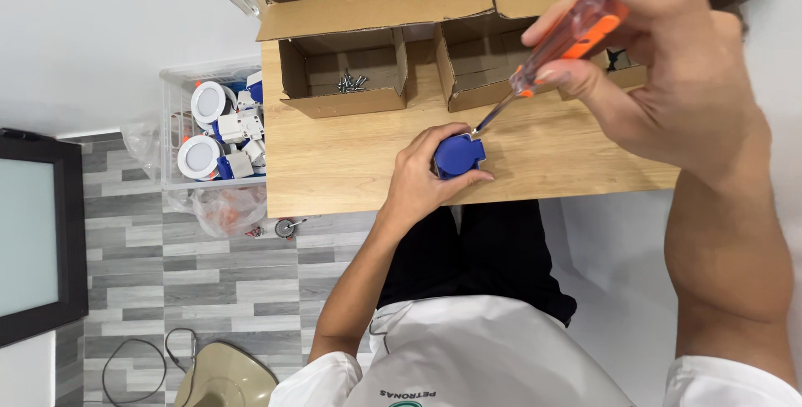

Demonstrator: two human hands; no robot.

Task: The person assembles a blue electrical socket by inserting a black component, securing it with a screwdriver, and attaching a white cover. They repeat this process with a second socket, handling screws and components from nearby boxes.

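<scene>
Two hands share the work at frame centre: the left hand [422,183] clamps the blue socket [459,155] on the wooden table [334,165]. The right hand [660,64], clenched around the orange screwdriver [561,43], does best keeping the tip seated and the shaft in line with the screw.

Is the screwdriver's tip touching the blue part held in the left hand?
Touching. In the head view the screwdriver shaft runs down to the blue part, its tip meeting the top edge with no visible gap, while the left hand grips it.

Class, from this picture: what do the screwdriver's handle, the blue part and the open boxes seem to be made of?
Screwdriver handle: clear and orange plastic, glossy, see-through. Blue part: probably moulded plastic, smooth with an even colour. Boxes: brown corrugated cardboard, matt, with folded flaps.
</scene>
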